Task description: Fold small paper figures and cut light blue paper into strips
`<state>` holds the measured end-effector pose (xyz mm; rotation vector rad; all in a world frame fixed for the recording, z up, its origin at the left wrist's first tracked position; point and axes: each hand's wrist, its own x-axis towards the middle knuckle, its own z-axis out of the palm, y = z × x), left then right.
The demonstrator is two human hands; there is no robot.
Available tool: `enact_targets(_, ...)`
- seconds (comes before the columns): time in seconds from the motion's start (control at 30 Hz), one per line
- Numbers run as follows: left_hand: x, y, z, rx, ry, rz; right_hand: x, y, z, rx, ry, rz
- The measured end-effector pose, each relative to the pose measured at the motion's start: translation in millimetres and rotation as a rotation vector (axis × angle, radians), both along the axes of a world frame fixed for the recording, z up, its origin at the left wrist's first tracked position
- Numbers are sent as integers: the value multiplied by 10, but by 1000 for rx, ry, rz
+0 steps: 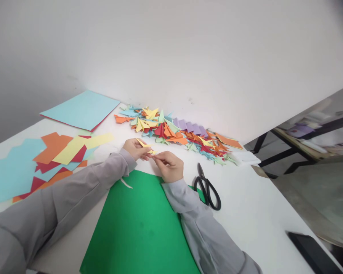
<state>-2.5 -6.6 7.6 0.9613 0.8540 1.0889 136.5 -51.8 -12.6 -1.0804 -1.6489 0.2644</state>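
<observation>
Preferably, with the fingers of the left hand [136,148] clamped on the yellow paper [143,144] and those of the right hand [171,166] pinched at its end, just beyond the green sheet [140,228] on the desk [246,213], align edges before pressing each crease.

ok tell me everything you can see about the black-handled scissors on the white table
The black-handled scissors lie flat on the white table, right of the person's bare right hand. The short, dark blades look metal, taper to a point and appear closed, aimed away from the person. Two black oval loops form the handles; the left one overlaps a corner of the flat green sheet. No hand touches them.
</observation>
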Motion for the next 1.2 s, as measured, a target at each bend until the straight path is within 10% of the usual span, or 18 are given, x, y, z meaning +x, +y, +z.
enact_targets(0.2, -2, 17, -15, 11, -49, -10, -20, -45, 32, 31, -54, -12)
enact_targets(0.5, 26, 27, -47, 142, 43, -53, 38, 33, 50, -454, 715, 148)
enact_targets(1.2, 38, 42, -88, 182, 108, -54, 53, 50, 53, -586, 636, 281)
